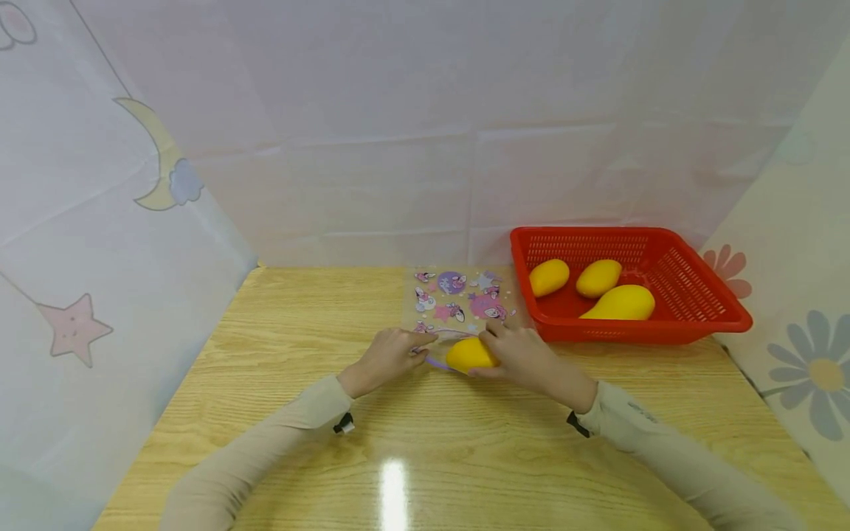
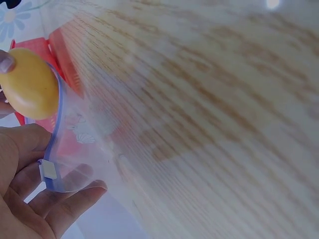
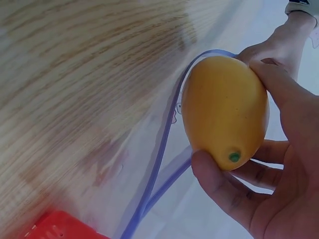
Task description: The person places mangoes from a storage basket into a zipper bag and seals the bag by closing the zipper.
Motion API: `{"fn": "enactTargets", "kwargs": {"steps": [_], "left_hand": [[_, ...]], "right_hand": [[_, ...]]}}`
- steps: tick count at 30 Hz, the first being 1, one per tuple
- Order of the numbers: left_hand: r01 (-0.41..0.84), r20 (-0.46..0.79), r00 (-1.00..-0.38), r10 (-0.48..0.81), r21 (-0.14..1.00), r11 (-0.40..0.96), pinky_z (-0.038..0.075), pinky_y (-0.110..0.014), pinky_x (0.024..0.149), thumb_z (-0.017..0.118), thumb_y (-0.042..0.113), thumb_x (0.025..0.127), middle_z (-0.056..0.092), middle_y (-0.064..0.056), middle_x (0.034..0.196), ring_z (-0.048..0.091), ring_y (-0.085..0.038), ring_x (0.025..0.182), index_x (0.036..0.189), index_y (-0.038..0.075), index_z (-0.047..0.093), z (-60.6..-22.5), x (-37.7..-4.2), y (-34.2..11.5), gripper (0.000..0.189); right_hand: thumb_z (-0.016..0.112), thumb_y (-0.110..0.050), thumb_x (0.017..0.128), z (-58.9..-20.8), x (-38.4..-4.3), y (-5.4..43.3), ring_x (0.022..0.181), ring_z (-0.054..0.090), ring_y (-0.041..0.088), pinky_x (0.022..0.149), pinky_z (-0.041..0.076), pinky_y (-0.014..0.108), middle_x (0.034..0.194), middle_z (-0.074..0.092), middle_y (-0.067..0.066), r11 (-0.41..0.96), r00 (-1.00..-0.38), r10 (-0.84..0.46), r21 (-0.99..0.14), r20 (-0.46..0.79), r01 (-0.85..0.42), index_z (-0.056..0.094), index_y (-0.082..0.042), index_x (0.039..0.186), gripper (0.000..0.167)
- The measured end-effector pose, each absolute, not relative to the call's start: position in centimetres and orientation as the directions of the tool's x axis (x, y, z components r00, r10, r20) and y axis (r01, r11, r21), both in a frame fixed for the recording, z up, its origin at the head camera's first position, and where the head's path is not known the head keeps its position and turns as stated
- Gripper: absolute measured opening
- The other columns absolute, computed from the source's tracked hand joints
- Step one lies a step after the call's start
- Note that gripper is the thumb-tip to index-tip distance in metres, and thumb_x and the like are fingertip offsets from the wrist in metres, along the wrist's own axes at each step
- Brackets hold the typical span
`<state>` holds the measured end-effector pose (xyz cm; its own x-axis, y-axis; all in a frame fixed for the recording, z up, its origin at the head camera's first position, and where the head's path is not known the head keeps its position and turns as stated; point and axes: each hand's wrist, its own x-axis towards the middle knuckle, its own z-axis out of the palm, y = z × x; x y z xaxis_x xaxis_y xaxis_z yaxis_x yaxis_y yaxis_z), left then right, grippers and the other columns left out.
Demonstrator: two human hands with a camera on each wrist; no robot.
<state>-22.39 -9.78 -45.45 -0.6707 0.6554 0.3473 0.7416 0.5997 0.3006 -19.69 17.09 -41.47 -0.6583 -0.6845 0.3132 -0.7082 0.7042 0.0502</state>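
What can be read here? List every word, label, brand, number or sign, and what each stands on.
Nothing is readable.
Printed bag: possible lettering in a purple circle, too small to read.
Right sleeve: small dark marks, too blurred to read.
Held yellow fruit, red basket: no writing visible.

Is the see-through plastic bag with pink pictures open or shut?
Open: the bag has its purple zip edges apart, with a yellow oval fruit at its mouth.
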Motion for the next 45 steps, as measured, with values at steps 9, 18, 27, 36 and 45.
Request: {"fn": "enactTargets", "kwargs": {"steps": [9, 18, 27, 36, 45], "left_hand": [[0.745, 0.349, -0.667, 0.658, 0.284, 0.604, 0.025, -0.014, 0.039, 0.073, 0.007, 0.089, 0.075, -0.004, 0.083, 0.026, 0.001, 0.041, 0.116, 0.006, 0.074, -45.5, -22.5, -9.7, 0.027], [0.748, 0.332, -0.664, 0.671, 0.288, 0.598, 0.024, -0.014, 0.039, 0.072, 0.008, 0.09, 0.075, -0.008, 0.099, 0.024, 0.001, 0.04, 0.118, 0.005, 0.072, -45.5, -22.3, -9.5, 0.028], [0.749, 0.346, -0.662, 0.665, 0.283, 0.599, 0.021, -0.014, 0.039, 0.072, 0.007, 0.089, 0.075, -0.007, 0.095, 0.022, 0.002, 0.04, 0.118, 0.007, 0.073, -45.8, -22.4, -9.6, 0.028], [0.756, 0.359, -0.654, 0.666, 0.285, 0.589, 0.023, -0.014, 0.039, 0.073, 0.006, 0.088, 0.073, -0.004, 0.08, 0.022, 0.003, 0.042, 0.118, 0.006, 0.073, -45.9, -22.4, -9.6, 0.03], [0.742, 0.327, -0.67, 0.666, 0.265, 0.616, 0.02, -0.013, 0.039, 0.071, 0.006, 0.089, 0.041, 0.01, 0.051, 0.021, 0.001, 0.04, 0.121, 0.011, 0.072, -45.7, -22.2, -9.4, 0.032]], "right_hand": [[0.08, -0.056, 0.075, -42.3, -19.8, 16.5, 0.07, 0.054, 0.023, 0.046, 0.048, 0.03, 0.087, 0.054, 0.008, 0.696, -0.619, -0.701, 0.15, 0.354, -0.703, 0.064, -0.006, 0.097, 0.057], [0.083, -0.054, 0.073, -42.7, -19.6, 16.7, 0.073, 0.052, 0.025, 0.05, 0.047, 0.03, 0.094, 0.055, 0.009, 0.687, -0.6, -0.711, 0.181, 0.367, -0.704, 0.068, -0.01, 0.107, 0.058], [0.089, -0.039, 0.068, -42.3, -18.6, 17.3, 0.081, 0.049, 0.027, 0.053, 0.048, 0.03, 0.094, 0.054, 0.009, 0.679, -0.606, -0.713, 0.129, 0.353, -0.723, 0.068, -0.009, 0.109, 0.054], [0.085, -0.037, 0.077, -41.9, -17.7, 17.0, 0.084, 0.051, 0.027, 0.054, 0.052, 0.03, 0.099, 0.056, 0.009, 0.689, -0.624, -0.707, 0.124, 0.333, -0.714, 0.07, -0.011, 0.11, 0.044], [0.082, -0.034, 0.082, -42.5, -17.6, 16.0, 0.093, 0.059, 0.032, 0.077, 0.054, 0.048, 0.107, 0.06, 0.012, 0.69, -0.612, -0.712, 0.183, 0.344, -0.7, 0.07, -0.014, 0.11, 0.036]]}}
